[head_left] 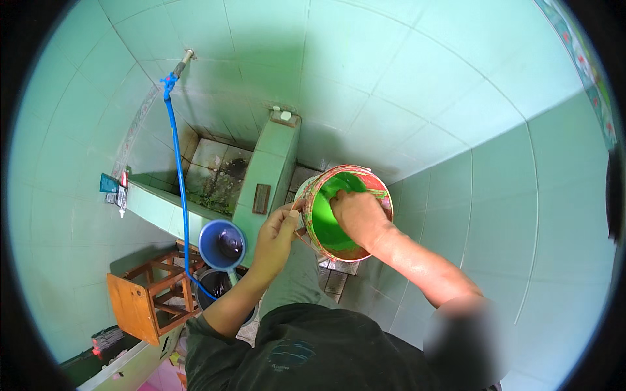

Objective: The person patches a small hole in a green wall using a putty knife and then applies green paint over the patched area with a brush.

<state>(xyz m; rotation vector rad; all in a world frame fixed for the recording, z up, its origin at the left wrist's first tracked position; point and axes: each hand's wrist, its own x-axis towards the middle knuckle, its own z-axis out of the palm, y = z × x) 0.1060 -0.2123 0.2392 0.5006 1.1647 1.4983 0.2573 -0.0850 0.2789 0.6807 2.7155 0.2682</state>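
Note:
A paint-stained bucket, its rim streaked red and white, is tilted toward me in front of my body. Bright green covers its inside; whether this is paint or coloured liquid I cannot tell. My left hand grips the bucket's left edge by its thin handle, thumb on top. Inside the bucket is my right hand, its fingers curled against the green and partly hidden. What they hold, if anything, does not show. A thin green strip lies near the rim just beyond that hand.
At left a blue dipper rests over a dark bucket. A blue hose hangs from a wall tap. Beyond is a tiled basin; a wooden stool stands lower left. Tiled walls close in at right.

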